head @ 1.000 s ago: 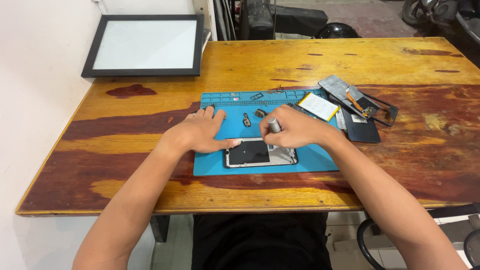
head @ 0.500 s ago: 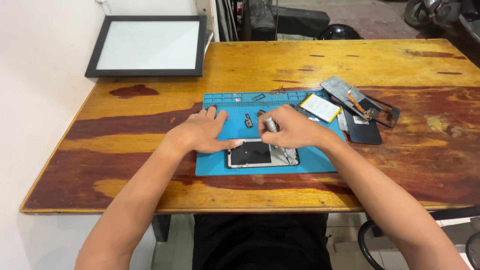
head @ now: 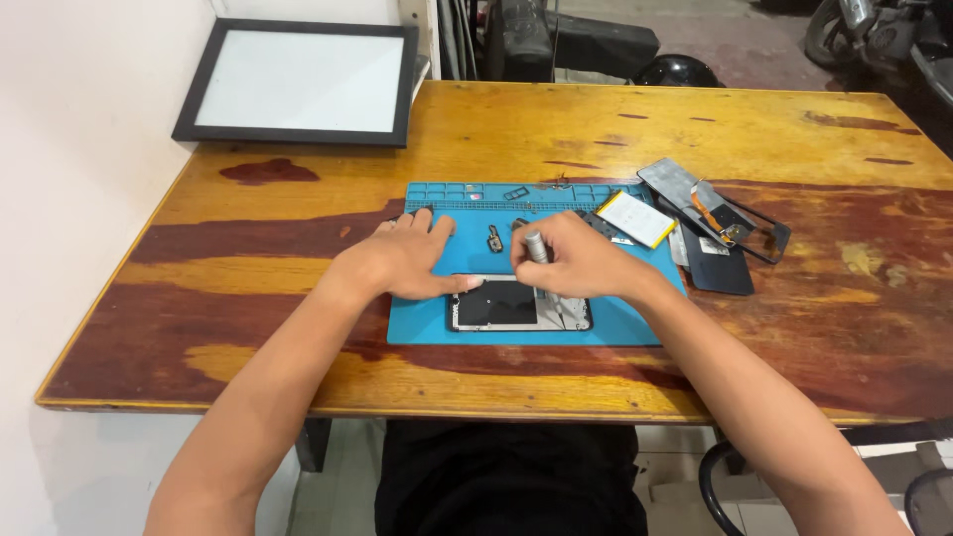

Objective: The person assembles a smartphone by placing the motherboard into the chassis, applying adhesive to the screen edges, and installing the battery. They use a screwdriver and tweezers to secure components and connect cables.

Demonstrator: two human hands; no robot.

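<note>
Two bare hands, a left hand (head: 407, 260) and a right hand (head: 581, 263), are over one blue work mat (head: 437, 323). One opened phone (head: 501, 308) lies on the mat, with one silver screwdriver (head: 537, 248), two small dark loose parts (head: 494, 238) and one white battery (head: 635, 218). One black-framed panel (head: 298, 79) sits on one wooden table (head: 596, 129).
</note>
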